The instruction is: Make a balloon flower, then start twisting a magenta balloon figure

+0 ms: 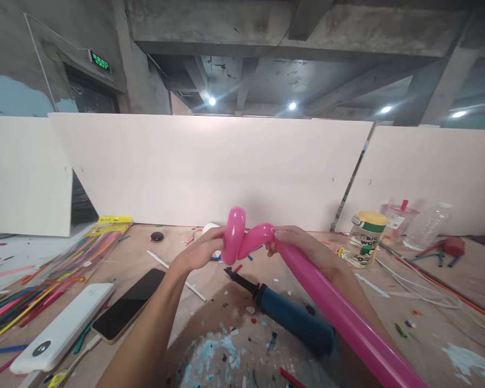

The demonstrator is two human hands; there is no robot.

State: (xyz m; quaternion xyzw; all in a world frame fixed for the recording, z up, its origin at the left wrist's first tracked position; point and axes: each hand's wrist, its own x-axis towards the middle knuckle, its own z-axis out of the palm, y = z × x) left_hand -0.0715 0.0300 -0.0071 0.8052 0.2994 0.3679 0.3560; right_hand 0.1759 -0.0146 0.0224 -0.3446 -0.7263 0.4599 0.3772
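A long pink modelling balloon [327, 299] runs from the lower right up to both hands. At its far end it is bent into an upright bubble [235, 229] and a second short segment. My left hand [206, 245] is closed on the upright bubble from the left, its fingertips partly hidden behind it. At the narrow twist between the short segment and the long tube, my right hand [293, 242] pinches the balloon. Below the hands a blue hand pump [293, 318] with a black nozzle lies on the table.
On the left lie a black phone [130, 304], a white power bank [64, 327] and a packet of uninflated balloons [97, 250]. A yellow-lidded jar [364, 242], a clear bottle [427, 226] and cables [424, 288] are at right. White panels [218, 167] stand behind.
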